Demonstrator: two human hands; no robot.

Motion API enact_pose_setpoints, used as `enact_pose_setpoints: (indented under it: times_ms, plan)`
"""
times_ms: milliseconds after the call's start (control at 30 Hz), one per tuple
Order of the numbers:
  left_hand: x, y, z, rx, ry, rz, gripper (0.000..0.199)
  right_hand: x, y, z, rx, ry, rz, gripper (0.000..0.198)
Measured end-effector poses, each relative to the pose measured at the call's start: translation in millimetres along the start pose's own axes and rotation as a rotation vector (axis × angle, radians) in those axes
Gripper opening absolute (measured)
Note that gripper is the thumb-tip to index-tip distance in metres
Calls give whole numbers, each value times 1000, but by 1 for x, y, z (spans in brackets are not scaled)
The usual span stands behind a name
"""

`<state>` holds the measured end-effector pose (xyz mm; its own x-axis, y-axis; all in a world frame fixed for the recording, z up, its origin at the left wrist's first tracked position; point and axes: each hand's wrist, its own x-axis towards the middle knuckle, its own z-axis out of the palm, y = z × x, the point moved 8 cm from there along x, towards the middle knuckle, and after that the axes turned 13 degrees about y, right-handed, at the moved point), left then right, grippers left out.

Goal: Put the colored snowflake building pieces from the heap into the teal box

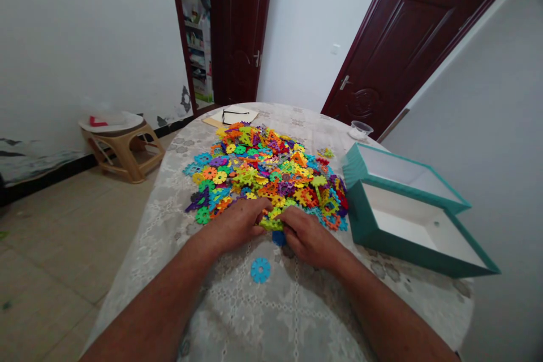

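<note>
1. Fingers (pixel 264 203) of the left hand (pixel 240 220) and the right hand (pixel 309 235) are clamped on a yellow-green toy piece (pixel 272 223), which is held from both sides near the middle of the frame.
2. Its long axis appears to be laid left to right, from one set of fingertips to the other; its ends are covered, so the full shape cannot be told.
3. Neither hand is nearer: the piece is touched by both, to the right of the left fingers and to the left of the right ones.
4. Just below it, a dark blue piece (pixel 279 238) is partly hidden by the right hand; farther down, a light blue disc (pixel 260 270) is laid flat, apart from both hands.
5. Above, a mixed pile (pixel 271 169) is spread across the centre.
6. At the right of the frame, a green box (pixel 394 244) is set open side up.
</note>
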<state>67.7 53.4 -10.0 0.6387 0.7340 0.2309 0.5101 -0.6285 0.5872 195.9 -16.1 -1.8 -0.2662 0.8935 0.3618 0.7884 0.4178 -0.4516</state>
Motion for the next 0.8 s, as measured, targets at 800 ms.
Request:
enact_pose_setpoints:
  times_ms: [800]
  plan:
    - [34, -6, 4, 333, 199, 166, 47, 0, 22, -12, -193, 72, 124, 28]
